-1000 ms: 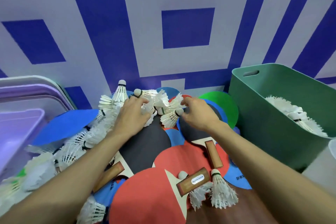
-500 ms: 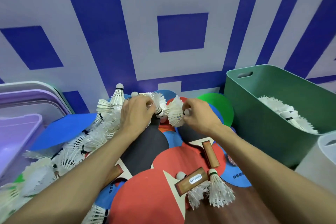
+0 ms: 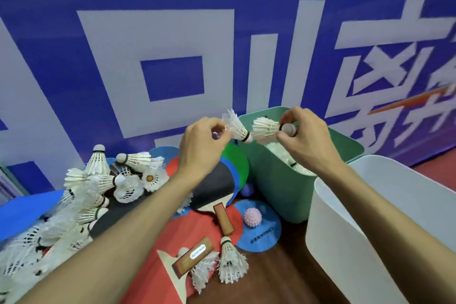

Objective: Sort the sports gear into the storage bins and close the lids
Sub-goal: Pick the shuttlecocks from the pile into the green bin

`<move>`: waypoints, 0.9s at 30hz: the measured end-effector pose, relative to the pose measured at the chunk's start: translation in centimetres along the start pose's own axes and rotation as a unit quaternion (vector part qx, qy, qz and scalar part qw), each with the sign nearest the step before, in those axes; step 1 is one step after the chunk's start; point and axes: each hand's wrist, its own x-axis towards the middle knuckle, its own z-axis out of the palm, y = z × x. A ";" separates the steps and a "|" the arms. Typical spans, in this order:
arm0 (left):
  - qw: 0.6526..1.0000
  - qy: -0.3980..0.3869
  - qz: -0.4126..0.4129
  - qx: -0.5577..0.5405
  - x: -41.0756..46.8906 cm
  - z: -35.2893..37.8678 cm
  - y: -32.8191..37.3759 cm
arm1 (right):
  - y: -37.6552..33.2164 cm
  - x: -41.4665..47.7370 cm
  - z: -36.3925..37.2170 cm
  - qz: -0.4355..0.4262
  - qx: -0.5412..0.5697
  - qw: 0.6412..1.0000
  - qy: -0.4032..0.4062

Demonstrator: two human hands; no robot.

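Blue wall with white lettering [image 3: 172, 32] behind, we are mid-sort: our left hand [image 3: 204, 145] pinches a white feather shuttlecock [image 3: 235, 126] by its skirt, our right hand [image 3: 303, 140] pinches a second shuttlecock [image 3: 265, 129] at the cork, both at the green plastic bin [image 3: 271, 180] rim; next, we judge, drop them inside

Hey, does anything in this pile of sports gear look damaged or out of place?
The shuttlecock in the left hand has ragged, splayed feathers, unlike the tidier shuttlecock in the right hand. A pink spiky ball lies on a blue disc beside the paddles.
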 end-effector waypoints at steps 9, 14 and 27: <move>0.990 -0.081 -0.090 -0.069 4.7 10.2 1.4 | 7.3 3.7 0.9 0.145 -0.016 0.988 0.042; 0.979 -0.172 -0.093 -0.054 4.1 11.7 -0.3 | 8.0 3.8 2.2 0.142 -0.027 0.988 -0.044; 0.968 -0.197 -0.071 -0.141 0.9 4.5 -2.8 | 1.2 0.3 3.3 0.018 -0.007 0.993 -0.120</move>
